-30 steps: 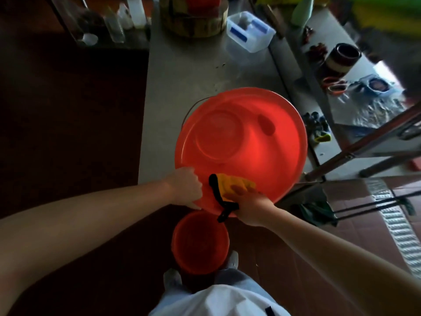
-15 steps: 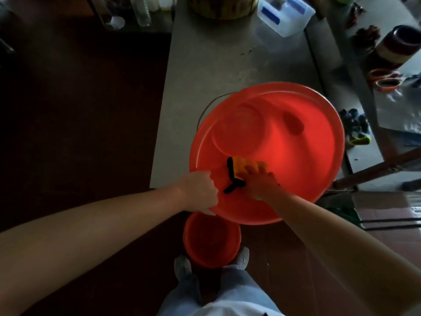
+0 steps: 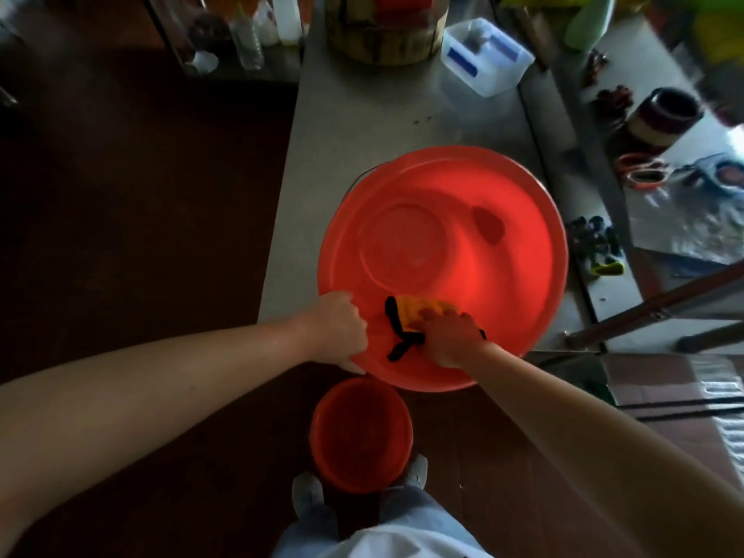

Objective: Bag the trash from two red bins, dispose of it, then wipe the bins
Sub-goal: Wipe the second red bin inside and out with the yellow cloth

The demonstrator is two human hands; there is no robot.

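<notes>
A large red bin [image 3: 475,255] stands at the near end of a grey table, tilted toward me so its inside shows. My left hand [image 3: 340,326] grips its near rim at the left. My right hand [image 3: 451,336] is inside the bin and holds a yellow cloth with a black edge [image 3: 410,316] against the near inner wall. A smaller red bin [image 3: 360,434] stands on the floor between my feet, just below the large one.
On the grey table [image 3: 362,134] behind the bin are a clear plastic box [image 3: 485,58] and a round wooden block [image 3: 386,30]. A lower shelf to the right holds a striped pot [image 3: 664,114] and small items. Dark floor lies left.
My right hand slid the yellow cloth from over the near rim down onto the bin's inner wall. My left hand stays on the rim. The view shifted slightly.
</notes>
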